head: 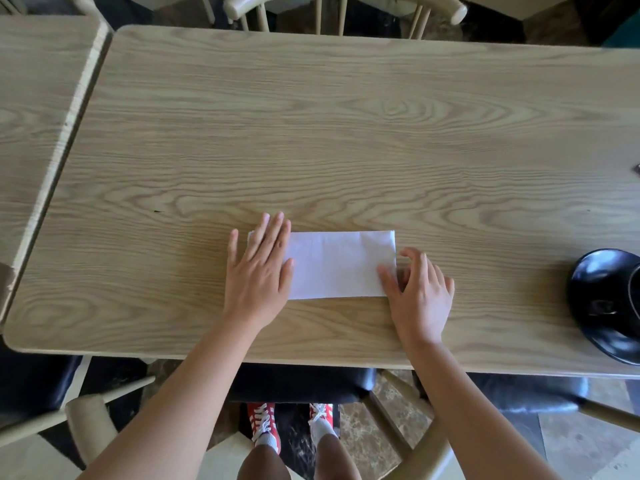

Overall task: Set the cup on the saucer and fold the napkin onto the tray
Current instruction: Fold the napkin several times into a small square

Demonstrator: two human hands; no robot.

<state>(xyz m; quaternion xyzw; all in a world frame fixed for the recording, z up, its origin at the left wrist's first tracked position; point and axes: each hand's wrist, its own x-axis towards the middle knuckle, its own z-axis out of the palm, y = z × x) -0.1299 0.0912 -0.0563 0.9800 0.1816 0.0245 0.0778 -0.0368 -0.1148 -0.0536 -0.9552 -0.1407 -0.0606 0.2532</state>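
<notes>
Napkin (337, 265) lies flat on the table (346, 133), near its front edge and about midway along it. It is white, folded into a long rectangle with its long sides running left to right; a faint crease shows near its right end.

Left hand (258, 271) rests palm down on the napkin's left end, fingers spread and straight, pressing rather than gripping; only a sliver of that end shows past the fingers. Right hand (417, 289) sits at the napkin's right end with its thumb lying on the near right corner and the other fingers curled loosely on the wood just beside the edge. It is neither fisted nor closed around anything; whether the thumb pinches the corner or only presses it, I cannot tell.

At the right edge of the view sits a glossy black dish (602, 303), cut off by the frame, well apart from the napkin. It looks rounded and hollow, but whether it is a cup, a saucer or both together cannot be told, nor what it holds. No writing can be read anywhere.

A second table (38, 116) stands just beside the first on the left. Chairs (339, 8) stand around, and red shoes (265, 424) with white laces show below the table edge.
</notes>
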